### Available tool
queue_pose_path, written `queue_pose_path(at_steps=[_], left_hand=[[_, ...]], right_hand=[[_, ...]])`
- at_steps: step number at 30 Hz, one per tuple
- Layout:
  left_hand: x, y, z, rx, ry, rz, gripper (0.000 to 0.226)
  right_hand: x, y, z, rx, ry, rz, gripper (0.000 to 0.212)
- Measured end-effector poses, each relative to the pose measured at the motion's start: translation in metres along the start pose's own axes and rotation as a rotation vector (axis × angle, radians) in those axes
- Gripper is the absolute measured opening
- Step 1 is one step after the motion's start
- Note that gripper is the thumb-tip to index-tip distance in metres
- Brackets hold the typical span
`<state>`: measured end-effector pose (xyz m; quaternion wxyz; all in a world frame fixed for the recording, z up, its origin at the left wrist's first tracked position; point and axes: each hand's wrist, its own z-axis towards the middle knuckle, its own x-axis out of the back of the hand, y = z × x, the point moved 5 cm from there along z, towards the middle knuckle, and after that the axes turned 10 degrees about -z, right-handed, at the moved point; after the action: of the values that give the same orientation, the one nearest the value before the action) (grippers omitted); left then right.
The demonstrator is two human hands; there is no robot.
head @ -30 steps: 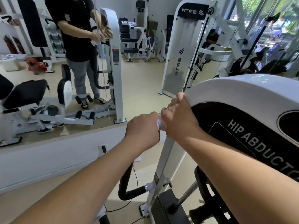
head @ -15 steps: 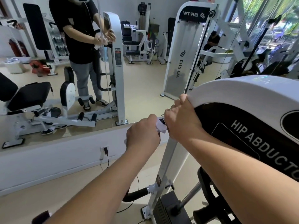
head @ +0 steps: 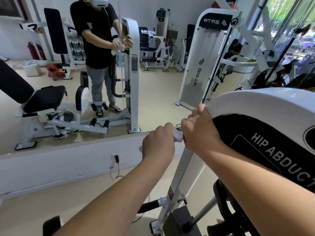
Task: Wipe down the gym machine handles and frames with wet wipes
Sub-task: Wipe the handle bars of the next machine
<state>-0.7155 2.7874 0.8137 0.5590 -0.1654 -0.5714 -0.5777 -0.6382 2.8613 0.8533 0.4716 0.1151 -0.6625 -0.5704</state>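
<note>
Both hands together at the upper front edge of the machine frame [head: 255, 101], white, curved, with a black panel [head: 272, 150] lettered HIP ABDUCT.
Right hand [head: 200, 133] curled over the frame edge where curve meets slanted upright [head: 183, 167]; fingers wrapped onto the far side, knuckles up.
Left hand [head: 158, 143] fisted just beside it, gripping a white wipe [head: 177, 135]. Wipe bunched between the two hands, one end poking out toward the right hand, a small corner showing at the left hand's outer side. Cannot tell whether the wipe touches the frame or whether the right hand also pinches it.
Below: black weight stack [head: 180, 222] and black handle [head: 150, 206] off the upright.
Ahead: wall mirror [head: 153, 82] above a white ledge, wall socket [head: 115, 158] with plugged cord beneath. In the mirror, person in black shirt at the same white upright, both hands raised to it.
</note>
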Motion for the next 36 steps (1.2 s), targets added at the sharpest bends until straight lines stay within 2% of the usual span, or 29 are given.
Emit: queue_pose_path(at_steps=[2, 4, 7, 9, 10, 11, 13, 15, 17, 19, 21, 24, 26, 28, 29, 31, 33, 34, 36], left_hand=[[-0.007, 0.007, -0.003, -0.135, 0.118, 0.152, 0.04], [-0.017, 0.013, -0.003, -0.2, 0.159, 0.228, 0.054], [-0.017, 0.02, -0.01, -0.264, 0.195, 0.236, 0.055], [-0.011, 0.018, -0.013, -0.246, 0.088, 0.152, 0.075], [-0.006, 0.016, -0.014, -0.222, -0.024, 0.056, 0.083], [0.001, 0.012, -0.015, -0.181, -0.126, -0.087, 0.082], [0.013, 0.003, -0.013, -0.102, -0.285, -0.38, 0.066], [0.019, -0.011, -0.006, -0.069, -0.394, -0.559, 0.063], [0.018, -0.018, 0.004, -0.142, -0.393, -0.418, 0.065], [0.011, -0.007, 0.01, -0.167, -0.288, -0.105, 0.048], [0.003, 0.011, 0.011, -0.107, -0.142, 0.124, 0.03], [-0.002, 0.026, 0.007, -0.102, -0.027, 0.212, 0.024], [-0.001, 0.02, 0.012, -0.104, -0.037, 0.159, 0.019], [0.001, 0.013, 0.021, -0.09, -0.159, 0.064, 0.013], [0.0, 0.009, 0.027, -0.067, -0.268, -0.069, 0.008], [-0.006, 0.001, 0.035, 0.04, -0.581, -0.415, 0.007], [-0.008, -0.004, 0.037, 0.143, -0.835, -0.592, 0.014], [-0.008, -0.006, 0.038, 0.161, -0.895, -0.617, 0.018], [-0.008, -0.005, 0.041, 0.151, -0.855, -0.596, 0.022]], right_hand=[[-0.003, -0.002, 0.0, 0.007, -0.007, -0.023, 0.007], [-0.004, -0.003, 0.001, -0.001, 0.01, -0.036, 0.008], [-0.004, -0.003, 0.0, -0.001, 0.031, -0.03, 0.007], [-0.002, -0.002, -0.001, 0.003, 0.024, -0.025, 0.008], [-0.001, -0.001, -0.002, 0.007, 0.015, -0.028, 0.01], [0.0, -0.001, -0.002, 0.011, 0.009, -0.03, 0.013], [0.001, 0.0, -0.003, 0.006, 0.01, -0.034, 0.014], [0.003, 0.001, -0.004, 0.005, 0.009, -0.034, 0.015], [0.005, 0.001, -0.004, 0.013, -0.01, -0.02, 0.016], [0.005, 0.001, -0.003, 0.024, -0.034, -0.012, 0.016], [0.004, 0.0, -0.002, 0.037, -0.052, -0.016, 0.015], [0.003, -0.001, -0.002, 0.039, -0.025, -0.012, 0.01], [0.003, -0.001, -0.001, 0.035, -0.026, -0.022, 0.012], [0.003, -0.001, -0.002, 0.044, -0.04, -0.033, 0.015], [0.003, -0.001, -0.001, 0.043, -0.038, -0.038, 0.015], [0.001, -0.001, 0.0, 0.028, -0.026, -0.05, 0.014], [-0.001, -0.002, 0.0, 0.009, -0.015, -0.063, 0.016], [-0.001, -0.002, 0.0, 0.008, -0.009, -0.066, 0.016], [0.0, -0.002, -0.001, 0.028, 0.003, -0.054, 0.014]])
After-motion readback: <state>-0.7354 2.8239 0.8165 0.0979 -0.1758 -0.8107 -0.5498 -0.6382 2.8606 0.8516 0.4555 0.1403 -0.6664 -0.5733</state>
